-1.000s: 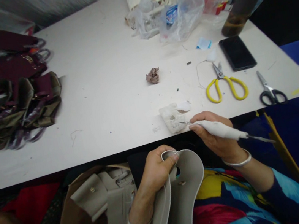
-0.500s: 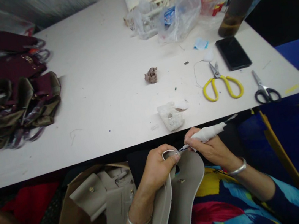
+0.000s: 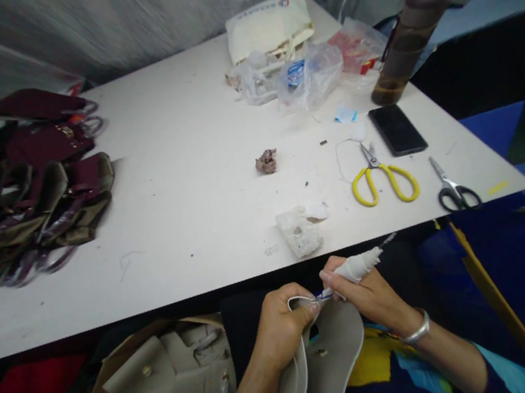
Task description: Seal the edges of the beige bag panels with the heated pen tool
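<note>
My left hand pinches the top edge of a beige leather flap piece held upright over my lap. My right hand grips a thin tool wrapped in white tape, its tip touching the flap's edge by my left thumb. A white waxy lump lies on the table's near edge just above both hands.
The white table holds a heap of maroon bag parts at left, a crumpled brown scrap, yellow scissors, black scissors, a phone, a brown bottle and plastic bags. Beige bag parts lie at lower left.
My right hand brought the wrapped tool from the waxy lump on the table down to the flap edge. The view has tilted up, showing more of the far wall.
</note>
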Demonstrator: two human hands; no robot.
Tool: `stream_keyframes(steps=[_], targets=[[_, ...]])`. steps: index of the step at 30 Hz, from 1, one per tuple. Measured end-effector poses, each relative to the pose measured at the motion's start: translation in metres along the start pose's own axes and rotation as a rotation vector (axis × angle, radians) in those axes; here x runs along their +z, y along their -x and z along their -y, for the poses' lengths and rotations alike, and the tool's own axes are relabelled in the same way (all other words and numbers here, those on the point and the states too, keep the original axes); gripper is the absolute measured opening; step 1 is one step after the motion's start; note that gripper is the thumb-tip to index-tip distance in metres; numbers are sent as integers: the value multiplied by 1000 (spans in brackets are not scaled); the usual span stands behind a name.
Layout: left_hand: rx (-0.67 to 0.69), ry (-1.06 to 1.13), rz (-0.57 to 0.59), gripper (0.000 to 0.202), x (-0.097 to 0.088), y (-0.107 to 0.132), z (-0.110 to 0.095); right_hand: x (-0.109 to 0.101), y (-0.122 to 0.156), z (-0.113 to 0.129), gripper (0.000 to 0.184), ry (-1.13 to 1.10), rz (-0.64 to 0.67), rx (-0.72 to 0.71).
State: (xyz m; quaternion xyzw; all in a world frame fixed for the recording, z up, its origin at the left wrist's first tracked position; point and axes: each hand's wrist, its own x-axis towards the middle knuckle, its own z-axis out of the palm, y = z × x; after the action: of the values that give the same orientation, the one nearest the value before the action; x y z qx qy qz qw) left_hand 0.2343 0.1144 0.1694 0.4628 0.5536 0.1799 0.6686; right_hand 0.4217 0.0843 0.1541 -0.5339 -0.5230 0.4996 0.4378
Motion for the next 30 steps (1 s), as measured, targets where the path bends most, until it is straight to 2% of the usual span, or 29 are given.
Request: stream_keyframes(steps=[3, 7, 13, 18, 22, 27, 30], targets=[[-16, 8, -20, 21, -4, -2, 1, 6, 6, -7, 41, -116, -48, 57], [-33, 38, -52, 23, -10, -5, 2, 3, 3, -6, 42, -149, -161, 11], [-58, 185, -79, 28, -20, -7, 6, -19, -21, 4, 31, 8, -334, -145], [-70, 357, -79, 36, -32, -12, 20, -24, -32, 15, 26, 90, -311, -182], [-69, 391, -82, 37, -36, -15, 28, -23, -37, 19, 23, 164, -287, -223], [-53, 373, -71, 36, -36, -12, 19, -20, -41, 17, 17, 296, -201, -303], [-53, 358, -76, 35, -36, -11, 12, -19, -43, 19, 17, 414, -193, -372]])
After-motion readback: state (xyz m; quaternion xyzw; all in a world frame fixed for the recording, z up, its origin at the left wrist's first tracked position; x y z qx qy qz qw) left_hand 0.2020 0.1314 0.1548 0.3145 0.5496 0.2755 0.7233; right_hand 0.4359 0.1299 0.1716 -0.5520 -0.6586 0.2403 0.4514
